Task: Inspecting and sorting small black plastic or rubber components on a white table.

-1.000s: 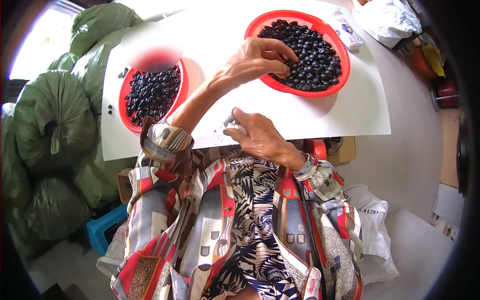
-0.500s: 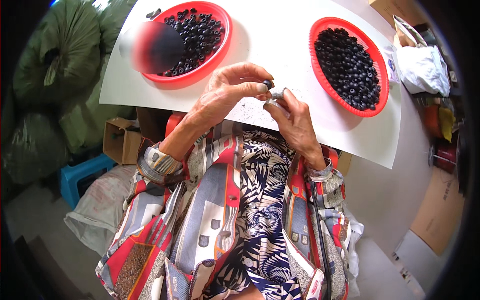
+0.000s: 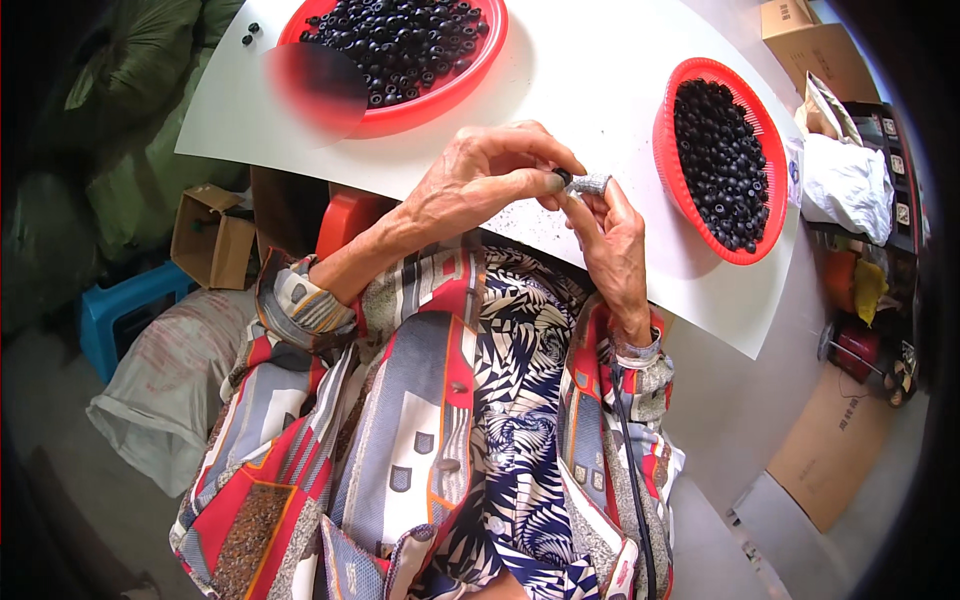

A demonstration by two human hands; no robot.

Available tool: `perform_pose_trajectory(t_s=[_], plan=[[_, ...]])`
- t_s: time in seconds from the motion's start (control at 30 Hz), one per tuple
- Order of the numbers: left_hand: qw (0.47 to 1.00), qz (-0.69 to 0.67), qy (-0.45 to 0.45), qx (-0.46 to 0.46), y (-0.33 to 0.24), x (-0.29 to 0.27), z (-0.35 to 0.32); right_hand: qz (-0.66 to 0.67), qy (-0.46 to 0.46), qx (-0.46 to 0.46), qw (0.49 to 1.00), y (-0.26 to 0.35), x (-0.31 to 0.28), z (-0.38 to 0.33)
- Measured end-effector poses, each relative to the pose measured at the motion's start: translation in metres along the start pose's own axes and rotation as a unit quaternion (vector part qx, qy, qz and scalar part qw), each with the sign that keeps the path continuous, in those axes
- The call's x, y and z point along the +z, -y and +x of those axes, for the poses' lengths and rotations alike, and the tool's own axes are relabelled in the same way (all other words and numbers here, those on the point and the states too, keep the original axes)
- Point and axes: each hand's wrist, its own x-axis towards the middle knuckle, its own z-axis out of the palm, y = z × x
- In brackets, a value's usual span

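Observation:
Over the near edge of the white table, my left hand (image 3: 465, 185) pinches a small black ring-shaped piece (image 3: 562, 176) between thumb and fingers. My right hand (image 3: 613, 245) meets it there, its fingers closed, with a grey wrap (image 3: 592, 184) around one finger pressed close to the piece. Whatever the right fingers grip is too small and hidden to make out. Ahead and to the left is a red plastic basket (image 3: 440, 108) of similar black pieces (image 3: 410, 45). To the right sits another red basket (image 3: 668, 175), also filled with black pieces (image 3: 725, 160).
Dark crumbs and a few loose black pieces (image 3: 248, 40) lie on the white table (image 3: 590, 85). Left of it are green sacks (image 3: 130, 60), an open cardboard box (image 3: 215, 240) and a blue stool (image 3: 125, 315). A white bag (image 3: 848, 180) and cardboard boxes (image 3: 825, 55) stand at the right.
The view has shifted, so the baskets appear displaced. My hands have come closer together, and the wrapped right finger is now against the black piece in my left hand.

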Motion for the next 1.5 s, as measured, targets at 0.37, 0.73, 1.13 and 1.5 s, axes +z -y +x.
perform_pose_trajectory(t_s=[0.37, 0.73, 1.13, 1.5], plan=[[0.997, -0.066, -0.022, 0.013, 0.011, -0.005, -0.002, 0.064, -0.045, -0.015, 0.997, 0.023, -0.009, -0.006], [0.954, -0.293, -0.003, -0.060, 0.022, -0.003, 0.001, 0.050, -0.023, -0.080, 0.995, 0.046, -0.002, -0.015], [0.944, -0.320, -0.005, -0.080, 0.028, -0.003, 0.001, 0.021, -0.031, -0.094, 0.995, 0.044, 0.004, -0.010], [0.943, -0.320, 0.006, -0.087, 0.026, -0.003, 0.002, 0.016, -0.027, -0.115, 0.993, 0.037, 0.004, -0.007]])
